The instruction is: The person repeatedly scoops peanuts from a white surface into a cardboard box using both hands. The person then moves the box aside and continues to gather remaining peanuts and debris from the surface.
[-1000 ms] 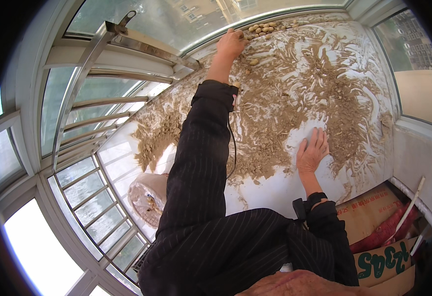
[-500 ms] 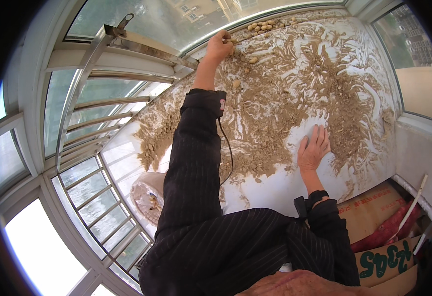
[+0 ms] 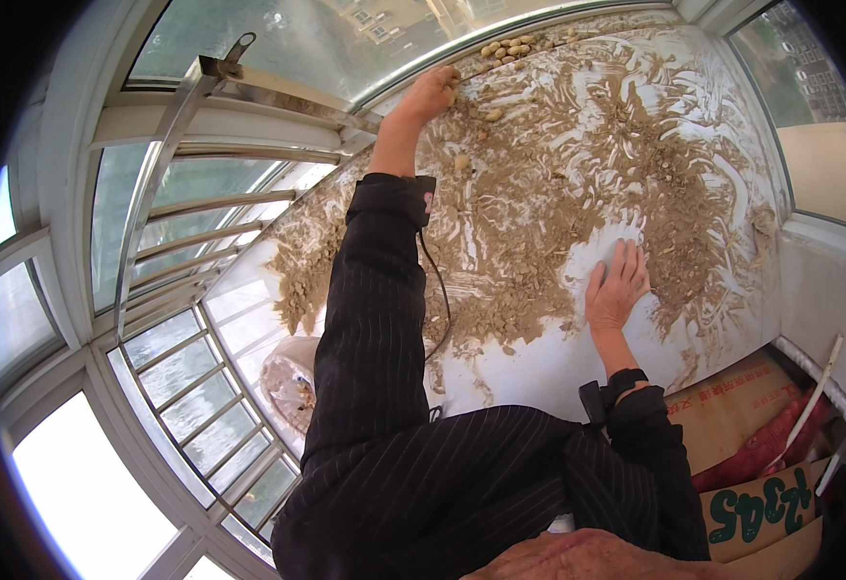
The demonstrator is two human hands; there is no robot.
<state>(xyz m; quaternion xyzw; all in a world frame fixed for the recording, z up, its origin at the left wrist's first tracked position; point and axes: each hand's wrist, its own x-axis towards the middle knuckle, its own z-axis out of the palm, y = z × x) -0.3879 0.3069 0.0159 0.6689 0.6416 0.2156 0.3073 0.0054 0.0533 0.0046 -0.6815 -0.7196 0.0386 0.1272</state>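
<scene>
My left hand (image 3: 430,95) reaches to the far edge of a white surface (image 3: 500,377) beside the window. Its fingers are curled together, and whatever they hold is mostly hidden; a tan lump shows at their edge. Nearby lie a few tan lumps that look like unshelled peanuts (image 3: 494,115), with a heap of similar ones (image 3: 507,48) farther right along the window sill. Dry brown soil (image 3: 510,280) is spread over the surface in crumbs and streaks. On a wiped white patch my right hand (image 3: 618,285) rests flat, fingers stretched out, touching the soil's edge.
Metal railing bars (image 3: 220,203) line the left side. A clear plastic bag (image 3: 288,382) sits by my left sleeve. At the lower right stand cardboard boxes (image 3: 723,420) with a red mesh bag (image 3: 761,445) and a pale stick (image 3: 815,396). A dark cord (image 3: 440,290) hangs from my left sleeve.
My left hand has shifted slightly left and down beside the window, fingers still curled. My right hand stays flat in nearly the same place. The view has tilted a little.
</scene>
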